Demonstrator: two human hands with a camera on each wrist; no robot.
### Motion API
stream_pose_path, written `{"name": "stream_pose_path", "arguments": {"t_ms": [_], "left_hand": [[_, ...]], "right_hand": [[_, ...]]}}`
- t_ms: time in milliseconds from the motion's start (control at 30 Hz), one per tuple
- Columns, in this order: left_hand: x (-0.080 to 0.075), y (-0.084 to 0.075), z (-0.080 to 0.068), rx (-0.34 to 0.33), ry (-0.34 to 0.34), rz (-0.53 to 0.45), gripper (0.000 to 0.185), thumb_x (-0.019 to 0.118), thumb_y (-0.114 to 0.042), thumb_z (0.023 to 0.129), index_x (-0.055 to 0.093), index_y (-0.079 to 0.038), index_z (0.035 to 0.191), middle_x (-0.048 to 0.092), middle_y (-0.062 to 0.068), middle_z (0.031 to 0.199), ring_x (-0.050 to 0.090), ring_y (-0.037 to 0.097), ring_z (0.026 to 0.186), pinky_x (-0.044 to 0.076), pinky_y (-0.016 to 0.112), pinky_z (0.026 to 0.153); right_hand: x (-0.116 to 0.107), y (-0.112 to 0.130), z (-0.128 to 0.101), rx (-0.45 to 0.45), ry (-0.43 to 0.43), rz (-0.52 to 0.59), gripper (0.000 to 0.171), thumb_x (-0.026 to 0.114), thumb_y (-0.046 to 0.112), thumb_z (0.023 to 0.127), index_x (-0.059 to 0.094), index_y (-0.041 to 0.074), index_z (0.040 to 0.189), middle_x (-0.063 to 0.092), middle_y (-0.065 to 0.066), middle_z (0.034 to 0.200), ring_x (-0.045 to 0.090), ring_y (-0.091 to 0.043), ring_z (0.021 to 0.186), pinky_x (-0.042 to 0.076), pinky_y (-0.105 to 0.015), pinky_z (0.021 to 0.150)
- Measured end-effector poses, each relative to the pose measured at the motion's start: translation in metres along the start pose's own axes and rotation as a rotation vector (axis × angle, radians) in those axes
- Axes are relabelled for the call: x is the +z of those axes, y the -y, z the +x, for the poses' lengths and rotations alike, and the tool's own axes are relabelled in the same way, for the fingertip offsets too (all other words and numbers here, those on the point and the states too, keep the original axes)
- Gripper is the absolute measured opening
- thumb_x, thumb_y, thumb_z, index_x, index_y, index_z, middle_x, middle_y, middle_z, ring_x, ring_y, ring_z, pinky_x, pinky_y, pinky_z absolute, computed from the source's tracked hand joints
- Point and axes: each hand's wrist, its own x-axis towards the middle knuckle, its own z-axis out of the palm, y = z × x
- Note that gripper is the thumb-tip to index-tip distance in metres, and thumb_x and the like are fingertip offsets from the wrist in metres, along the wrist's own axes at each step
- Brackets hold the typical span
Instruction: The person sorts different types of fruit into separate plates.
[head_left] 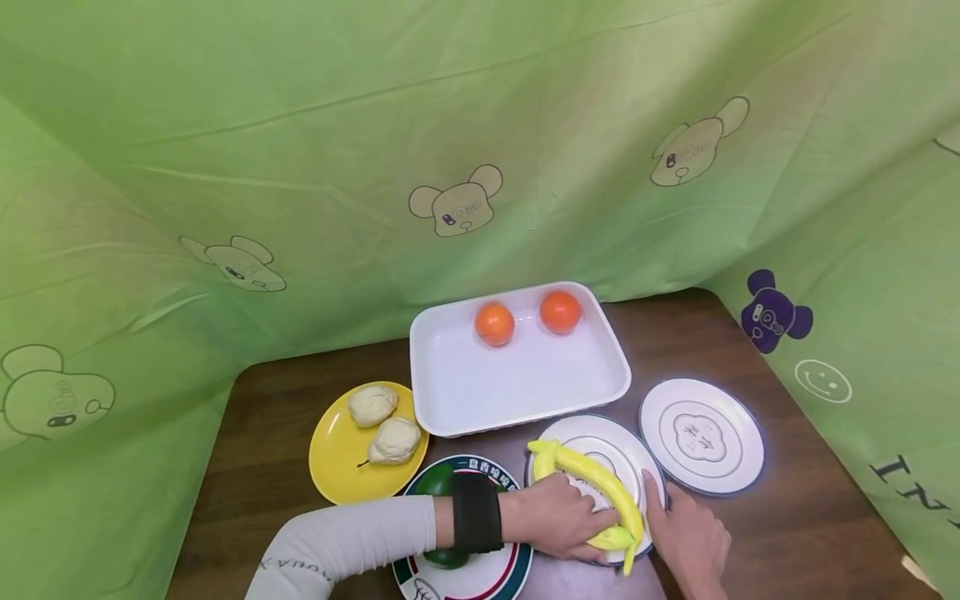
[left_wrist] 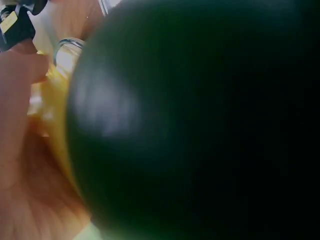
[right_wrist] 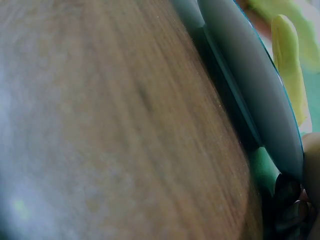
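Note:
My left hand [head_left: 555, 517] reaches across from the left and grips a yellow banana [head_left: 611, 537] over a white plate [head_left: 645, 467]. A second, longer banana [head_left: 592, 471] curves beside it on the same plate. In the left wrist view, yellow banana skin [left_wrist: 55, 107] lies against the curled left hand [left_wrist: 25, 165]. My right hand [head_left: 686, 533] holds the plate's right rim, thumb on top. From the right wrist, the plate [right_wrist: 250, 75] appears tilted, its underside facing the camera, with fingers [right_wrist: 290, 200] tucked under its edge.
Beneath my left forearm, a patterned plate [head_left: 517, 567] bears a dark green rounded fruit [head_left: 446, 558]. A yellow plate [head_left: 330, 450] holds two pale, wrinkled, pear-like fruits [head_left: 395, 442]. Behind stands a white tray [head_left: 517, 383] with two oranges [head_left: 495, 323]. Another white plate [head_left: 738, 450] lies right.

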Motion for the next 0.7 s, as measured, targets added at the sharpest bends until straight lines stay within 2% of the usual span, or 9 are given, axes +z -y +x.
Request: {"name": "stream_pose_path", "arguments": {"t_ms": [133,267,400,500,567,633,700], "left_hand": [[0.002,0.003,0.002,-0.084,0.063,0.040,0.042,0.040,-0.062,0.104,0.054,-0.028,0.123,0.062,-0.011,0.100,0.062,0.005,0.087,0.047,0.023,0.068],[-0.005,0.006,0.003,-0.122,0.061,0.073,0.044,0.041,-0.062,0.104,0.057,-0.026,0.125,0.061,-0.011,0.114,0.060,0.005,0.103,0.049,0.023,0.082],[-0.016,0.008,-0.001,-0.119,0.086,0.071,0.044,0.041,-0.061,0.104,0.061,-0.025,0.119,0.061,-0.011,0.110,0.059,0.004,0.101,0.048,0.023,0.083],[-0.027,0.013,-0.005,-0.129,0.114,0.012,0.044,0.041,-0.060,0.105,0.063,-0.024,0.120,0.063,-0.011,0.111,0.059,0.005,0.102,0.047,0.025,0.087],[-0.035,0.020,-0.006,-0.151,0.112,-0.015,0.044,0.041,-0.060,0.105,0.064,-0.025,0.120,0.063,-0.011,0.108,0.059,0.005,0.100,0.047,0.026,0.087],[-0.044,0.029,-0.008,-0.184,0.097,-0.058,0.041,0.043,-0.058,0.105,0.065,-0.026,0.119,0.062,-0.011,0.104,0.058,0.006,0.096,0.046,0.027,0.086],[-0.052,0.042,-0.011,-0.220,0.072,-0.075,0.039,0.045,-0.055,0.105,0.065,-0.025,0.118,0.060,-0.010,0.100,0.057,0.007,0.092,0.046,0.027,0.084]], "right_hand": [[0.000,0.002,0.000,-0.011,-0.006,0.002,0.076,0.025,0.074,0.100,0.058,0.010,0.075,0.048,-0.004,0.058,0.049,-0.023,0.057,0.032,-0.033,0.057],[-0.001,0.002,0.002,-0.020,0.009,-0.003,0.077,0.025,0.074,0.100,0.059,0.009,0.077,0.049,-0.005,0.058,0.050,-0.023,0.058,0.033,-0.034,0.057],[-0.006,0.001,0.004,-0.050,0.064,-0.001,0.086,0.026,0.075,0.099,0.067,0.000,0.093,0.056,-0.006,0.063,0.052,-0.023,0.060,0.037,-0.035,0.056],[-0.011,-0.003,0.005,-0.058,0.105,0.059,0.086,0.028,0.076,0.099,0.067,-0.001,0.092,0.057,-0.005,0.065,0.052,-0.022,0.061,0.037,-0.035,0.057],[-0.018,-0.008,0.005,-0.040,0.119,0.120,0.082,0.029,0.075,0.099,0.065,0.003,0.084,0.055,-0.004,0.065,0.050,-0.021,0.062,0.037,-0.034,0.057],[-0.028,-0.019,0.006,-0.032,0.067,0.180,0.073,0.033,0.071,0.101,0.062,0.008,0.077,0.058,-0.008,0.066,0.053,-0.024,0.063,0.037,-0.034,0.057],[-0.041,-0.034,0.012,-0.040,-0.016,0.208,0.068,0.037,0.065,0.103,0.067,0.008,0.083,0.066,-0.012,0.074,0.060,-0.029,0.067,0.040,-0.036,0.057]]}}
